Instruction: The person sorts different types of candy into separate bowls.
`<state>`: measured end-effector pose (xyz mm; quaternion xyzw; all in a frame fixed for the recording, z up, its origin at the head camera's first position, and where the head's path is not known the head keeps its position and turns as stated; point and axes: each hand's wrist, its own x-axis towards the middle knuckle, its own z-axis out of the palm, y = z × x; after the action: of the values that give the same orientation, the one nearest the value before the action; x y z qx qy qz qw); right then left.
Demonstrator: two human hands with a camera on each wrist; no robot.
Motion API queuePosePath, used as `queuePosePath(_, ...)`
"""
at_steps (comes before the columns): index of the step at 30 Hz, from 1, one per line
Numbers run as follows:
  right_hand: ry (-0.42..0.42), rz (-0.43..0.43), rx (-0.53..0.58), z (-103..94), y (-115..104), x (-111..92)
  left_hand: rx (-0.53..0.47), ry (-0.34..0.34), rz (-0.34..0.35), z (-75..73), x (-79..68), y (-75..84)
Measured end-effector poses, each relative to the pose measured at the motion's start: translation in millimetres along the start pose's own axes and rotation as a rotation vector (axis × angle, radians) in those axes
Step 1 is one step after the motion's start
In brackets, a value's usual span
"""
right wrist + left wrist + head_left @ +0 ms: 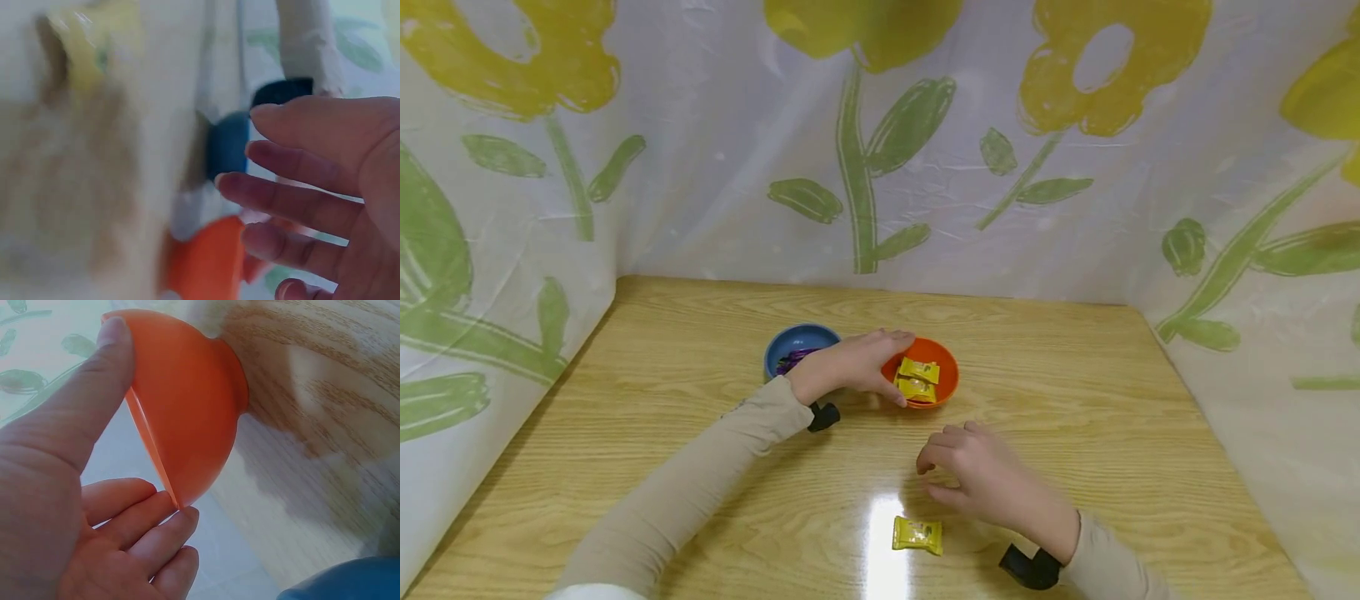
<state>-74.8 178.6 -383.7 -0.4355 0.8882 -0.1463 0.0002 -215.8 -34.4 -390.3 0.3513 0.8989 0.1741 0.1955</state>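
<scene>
My left hand (861, 362) reaches across to the orange bowl (950, 373) and grips its rim, thumb on one side and fingertips on the other, as the left wrist view shows. Inside that bowl lie yellow-wrapped candies (917, 389). A single yellow-wrapped candy (917, 535) rests on the table nearer to me. My right hand (981, 475) hovers just beyond and to the right of it, fingers loosely bent and holding nothing. The right wrist view has this candy (94, 50) blurred at upper left, apart from the fingers.
Left of the orange bowl stands a blue bowl (781, 340) with purple-wrapped pieces (793, 359) in it, partly behind my left wrist. The wooden table (1075, 375) is bounded at the back and both sides by a flower-printed curtain (715, 167).
</scene>
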Motion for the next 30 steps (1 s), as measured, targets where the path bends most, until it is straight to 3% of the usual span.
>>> queuePosePath(6, -0.133, 0.026, 0.040, 18.0, -12, -12, 0.005, -0.002, 0.016, -0.3, 0.9, -0.8)
queuePosePath(12, -0.177, 0.011, 0.047, 30.5, -18, -16, 0.006, -0.006, 0.011, 0.1, -0.1, -1.2)
queuePosePath(30, -0.063, -0.060, 0.090, 41.3, -20, -18, -0.004, -0.007, 0.003, 1.3, 0.5, -2.0)
